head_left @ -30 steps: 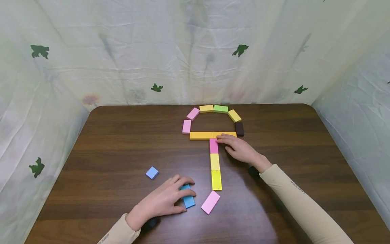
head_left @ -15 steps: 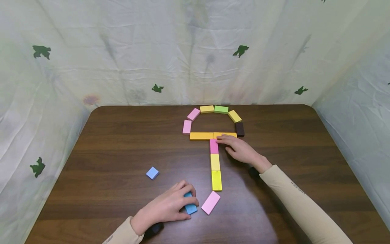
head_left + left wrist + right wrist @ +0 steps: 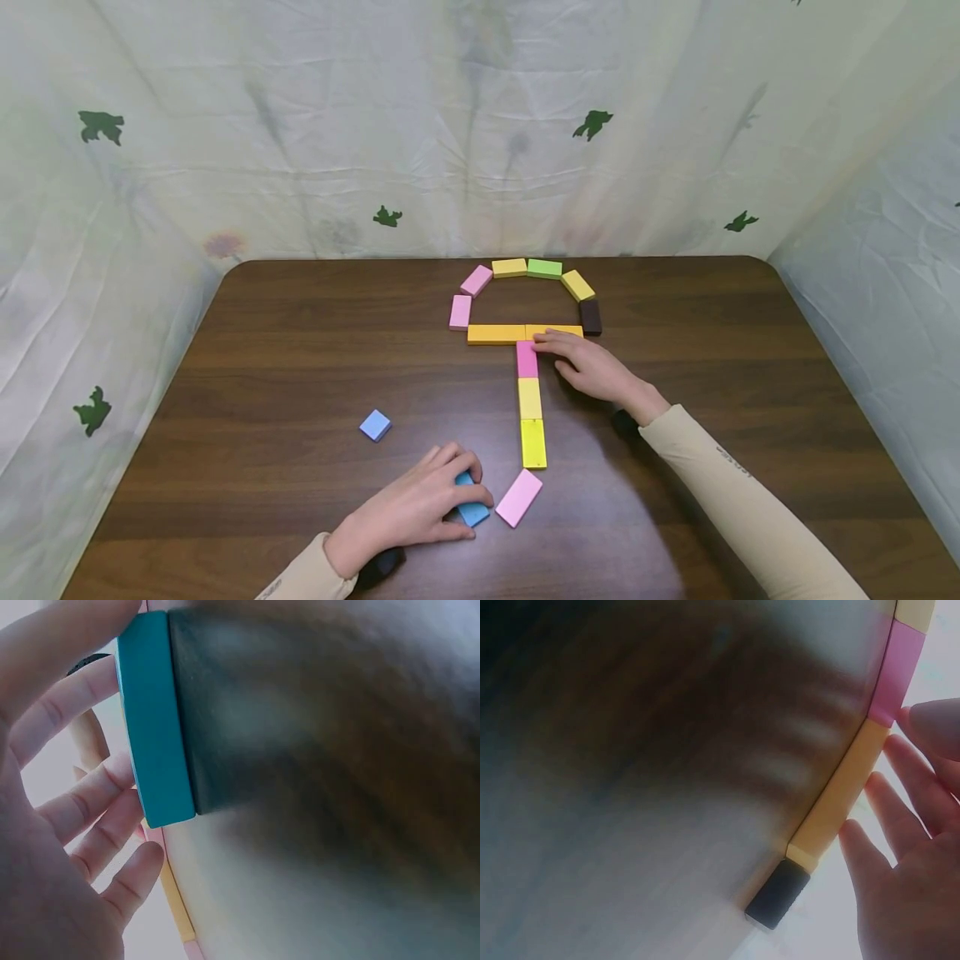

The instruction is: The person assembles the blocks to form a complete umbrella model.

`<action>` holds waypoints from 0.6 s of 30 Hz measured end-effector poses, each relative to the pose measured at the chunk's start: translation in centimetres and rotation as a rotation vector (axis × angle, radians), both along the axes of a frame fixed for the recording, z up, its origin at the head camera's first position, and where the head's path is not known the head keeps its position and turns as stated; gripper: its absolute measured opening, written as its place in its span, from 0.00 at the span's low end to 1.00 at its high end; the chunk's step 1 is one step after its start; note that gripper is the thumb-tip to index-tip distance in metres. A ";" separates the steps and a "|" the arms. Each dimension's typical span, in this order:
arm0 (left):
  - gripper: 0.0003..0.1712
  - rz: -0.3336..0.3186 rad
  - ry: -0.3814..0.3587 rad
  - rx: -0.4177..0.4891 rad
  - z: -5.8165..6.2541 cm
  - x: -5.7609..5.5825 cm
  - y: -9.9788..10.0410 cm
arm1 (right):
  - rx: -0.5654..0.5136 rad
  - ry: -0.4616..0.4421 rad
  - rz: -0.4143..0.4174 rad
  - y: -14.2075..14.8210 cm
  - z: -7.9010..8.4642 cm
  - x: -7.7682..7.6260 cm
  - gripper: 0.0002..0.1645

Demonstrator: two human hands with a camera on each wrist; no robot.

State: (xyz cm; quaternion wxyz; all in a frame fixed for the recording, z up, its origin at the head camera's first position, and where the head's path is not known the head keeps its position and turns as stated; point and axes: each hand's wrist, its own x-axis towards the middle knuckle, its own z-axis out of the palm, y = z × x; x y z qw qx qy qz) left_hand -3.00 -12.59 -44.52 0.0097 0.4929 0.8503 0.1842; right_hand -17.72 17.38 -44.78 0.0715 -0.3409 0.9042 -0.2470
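Note:
My left hand holds a blue block, fingers bent over it and the thumb along its near side. Up close in the left wrist view, the same blue block lies against the fingertips. A pale pink block lies slanted just to its right. My right hand has its fingers extended, tips at the right orange block and the top of the bright pink block. The right wrist view has those fingertips along the edge of the orange block.
Below the orange bar stand two yellow blocks, one pale and one bright. An arch of pink, yellow, green and black blocks tops the bar. A small blue square block lies left on the wooden table.
My left hand has slid the blue block a little right and toward me, nearer the slanted pale pink block, and its fingers have closed in on it. The right hand has stayed put.

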 end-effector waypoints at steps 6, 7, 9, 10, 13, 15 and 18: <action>0.17 -0.009 0.010 0.011 -0.1 0.0 0.2 | 0.000 -0.006 -0.005 -0.1 0.1 0.0 0.26; 0.17 -0.011 0.013 0.012 -0.1 0.0 0.2 | -0.001 -0.005 -0.005 -0.1 0.1 0.0 0.26; 0.17 -0.013 0.016 0.014 -0.1 0.1 0.2 | 0.000 -0.004 -0.005 -0.1 0.1 0.0 0.26; 0.17 -0.014 0.017 0.015 -0.1 0.1 0.2 | 0.001 -0.003 -0.004 -0.1 0.1 0.0 0.26; 0.17 -0.015 0.011 0.016 -0.1 0.1 0.2 | 0.000 -0.005 -0.005 -0.1 0.1 0.0 0.26; 0.17 -0.015 0.005 0.017 -0.1 0.0 0.3 | -0.001 -0.008 -0.006 0.0 0.1 0.0 0.27; 0.17 -0.014 -0.007 0.017 -0.1 -0.1 0.4 | -0.004 -0.007 -0.002 0.0 0.1 0.0 0.26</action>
